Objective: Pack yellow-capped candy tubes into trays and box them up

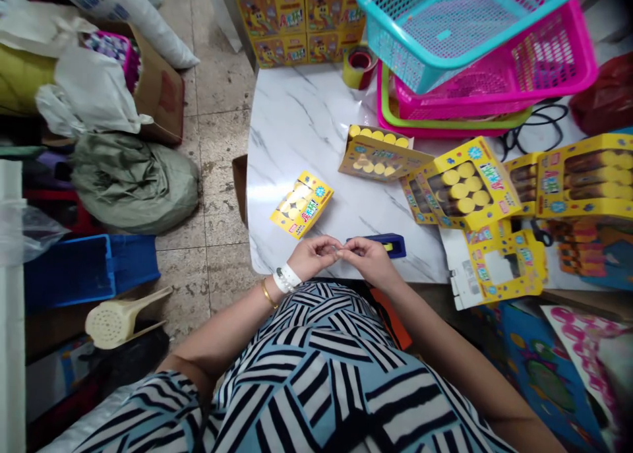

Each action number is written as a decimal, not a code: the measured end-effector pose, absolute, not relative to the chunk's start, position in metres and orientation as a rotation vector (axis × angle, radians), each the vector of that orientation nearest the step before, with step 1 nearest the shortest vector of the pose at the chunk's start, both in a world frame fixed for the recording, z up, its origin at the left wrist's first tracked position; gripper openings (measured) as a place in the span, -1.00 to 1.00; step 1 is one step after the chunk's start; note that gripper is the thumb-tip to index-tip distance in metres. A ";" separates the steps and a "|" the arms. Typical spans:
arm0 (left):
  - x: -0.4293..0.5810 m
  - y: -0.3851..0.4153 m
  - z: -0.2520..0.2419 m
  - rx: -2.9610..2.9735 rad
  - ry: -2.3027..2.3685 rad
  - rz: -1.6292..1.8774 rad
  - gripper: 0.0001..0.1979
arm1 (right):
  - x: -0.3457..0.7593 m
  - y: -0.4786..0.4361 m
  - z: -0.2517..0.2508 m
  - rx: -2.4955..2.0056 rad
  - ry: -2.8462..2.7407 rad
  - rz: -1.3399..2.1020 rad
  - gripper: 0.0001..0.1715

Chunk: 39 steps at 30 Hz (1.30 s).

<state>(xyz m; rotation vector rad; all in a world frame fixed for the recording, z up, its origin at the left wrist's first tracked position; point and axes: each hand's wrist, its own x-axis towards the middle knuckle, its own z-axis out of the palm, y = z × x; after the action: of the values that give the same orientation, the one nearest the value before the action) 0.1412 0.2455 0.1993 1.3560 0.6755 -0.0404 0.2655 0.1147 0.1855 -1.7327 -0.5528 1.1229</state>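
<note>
My left hand (312, 258) and my right hand (372, 260) meet fingertip to fingertip at the table's front edge, both pinched closed. Whatever they hold, if anything, is too small to make out. Just beyond the right hand lies a dark blue tool (397, 245) with a yellow-green part, perhaps a stapler, partly covered by the fingers. A yellow printed box (302, 206) with yellow caps showing through its window lies a little past the left hand. Farther back stands an opened box (376, 155) with a row of yellow caps along its top.
More yellow boxes (469, 182) overlap on the right, with flattened packaging (507, 265) and black scissors (542, 234) nearby. Turquoise and pink baskets (425, 67) stack at the back, beside a tape roll (359, 67) and piled cartons (279, 18). Left of the table (297, 123) is tiled floor.
</note>
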 end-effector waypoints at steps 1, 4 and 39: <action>0.139 0.246 0.200 1.391 0.714 -0.027 -0.75 | 0.265 0.117 0.184 -1.735 -0.529 1.111 -0.67; 0.128 0.250 0.201 1.486 0.854 -0.006 -0.77 | 0.263 0.122 0.182 -1.730 -0.469 1.065 -0.67; 0.123 0.334 0.221 1.139 0.700 -0.328 -0.42 | 0.226 0.161 0.216 -1.527 -0.093 1.004 -0.77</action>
<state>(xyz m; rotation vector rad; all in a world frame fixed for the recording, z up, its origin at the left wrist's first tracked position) 0.1229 0.3343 0.2213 1.1395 0.7000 -0.3276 0.2256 0.1609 0.2159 -1.5271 -0.0934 1.0035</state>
